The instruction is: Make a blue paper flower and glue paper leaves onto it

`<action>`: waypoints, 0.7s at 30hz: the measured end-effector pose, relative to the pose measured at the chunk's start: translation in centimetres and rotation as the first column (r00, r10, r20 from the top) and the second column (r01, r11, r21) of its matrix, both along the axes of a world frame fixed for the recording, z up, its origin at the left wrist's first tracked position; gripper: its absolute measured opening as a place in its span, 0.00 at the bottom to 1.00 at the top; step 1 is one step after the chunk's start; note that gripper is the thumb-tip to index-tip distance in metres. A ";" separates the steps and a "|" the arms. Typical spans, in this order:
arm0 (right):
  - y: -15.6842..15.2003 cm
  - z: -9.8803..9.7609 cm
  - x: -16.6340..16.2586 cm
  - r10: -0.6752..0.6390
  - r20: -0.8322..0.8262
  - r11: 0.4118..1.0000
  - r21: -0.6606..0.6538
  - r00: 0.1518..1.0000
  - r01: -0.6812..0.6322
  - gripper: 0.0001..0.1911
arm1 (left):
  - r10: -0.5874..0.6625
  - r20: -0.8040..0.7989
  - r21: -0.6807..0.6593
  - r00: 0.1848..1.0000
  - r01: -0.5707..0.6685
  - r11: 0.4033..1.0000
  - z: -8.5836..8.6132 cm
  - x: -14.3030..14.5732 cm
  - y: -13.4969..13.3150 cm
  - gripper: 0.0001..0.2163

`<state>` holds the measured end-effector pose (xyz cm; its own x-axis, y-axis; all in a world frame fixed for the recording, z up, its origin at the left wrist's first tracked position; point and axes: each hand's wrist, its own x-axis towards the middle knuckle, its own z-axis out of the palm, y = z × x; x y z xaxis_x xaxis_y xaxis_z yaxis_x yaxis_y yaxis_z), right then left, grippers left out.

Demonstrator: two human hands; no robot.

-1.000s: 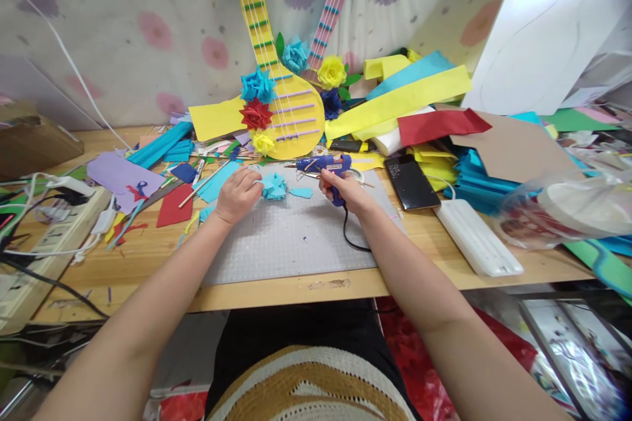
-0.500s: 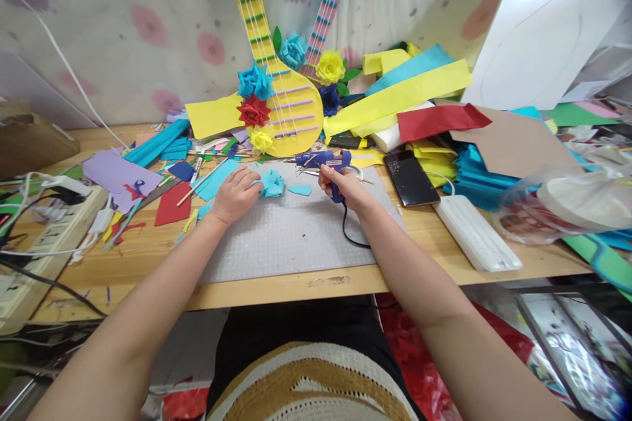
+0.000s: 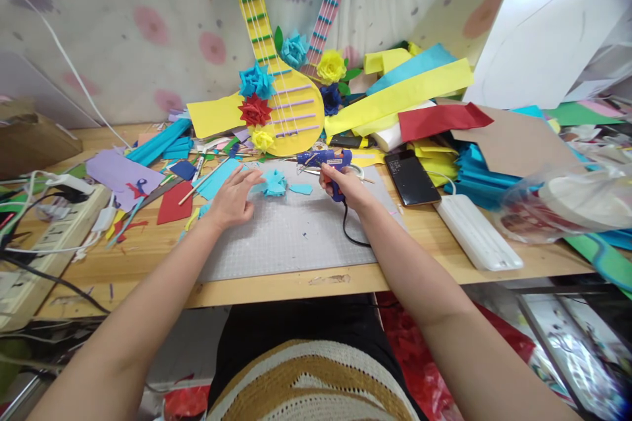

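In my right hand (image 3: pixel 347 185) is a blue hot glue gun (image 3: pixel 326 159), its nozzle aimed left and its black cord trailing down onto the grey cutting mat (image 3: pixel 286 243). My left hand (image 3: pixel 236 197) is open over the mat's left part, fingers stretched and thumb apart, holding nothing. Just right of its fingertips lies a light-blue paper flower (image 3: pixel 274 183). A small light-blue paper petal (image 3: pixel 301 189) rests flat between the flower and the glue gun. Behind the left hand is a flat light-blue paper piece (image 3: pixel 216 181).
A yellow paper lute (image 3: pixel 295 112) with paper flowers leans at the back. To the right are a phone (image 3: pixel 412 177), a white power bank (image 3: pixel 478 231) and heaped coloured paper. At the left sit a power strip (image 3: pixel 54 256), purple paper (image 3: pixel 121 177) and a thin stick (image 3: pixel 203 185).
My left hand has drawn back slightly from the light-blue flower, and its thumb has spread away from the fingers. The right hand keeps the glue gun in nearly the same spot.
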<state>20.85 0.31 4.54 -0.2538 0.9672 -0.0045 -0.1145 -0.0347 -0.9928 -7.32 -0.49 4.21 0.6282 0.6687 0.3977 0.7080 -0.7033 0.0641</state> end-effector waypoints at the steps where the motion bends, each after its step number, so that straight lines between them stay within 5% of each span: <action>1: 0.0 0.0 0.0 0.000 -0.001 1.000 0.002 1.000 0.000 0.24 | -0.008 -0.014 -0.007 1.000 0.008 1.000 -0.1 0.1 0.0 0.36; 21: 0.0 0.3 0.0 -0.041 -0.006 0.999 -0.004 0.999 0.041 0.25 | -0.029 -0.007 -0.023 1.000 0.029 0.999 -0.2 0.9 0.4 0.36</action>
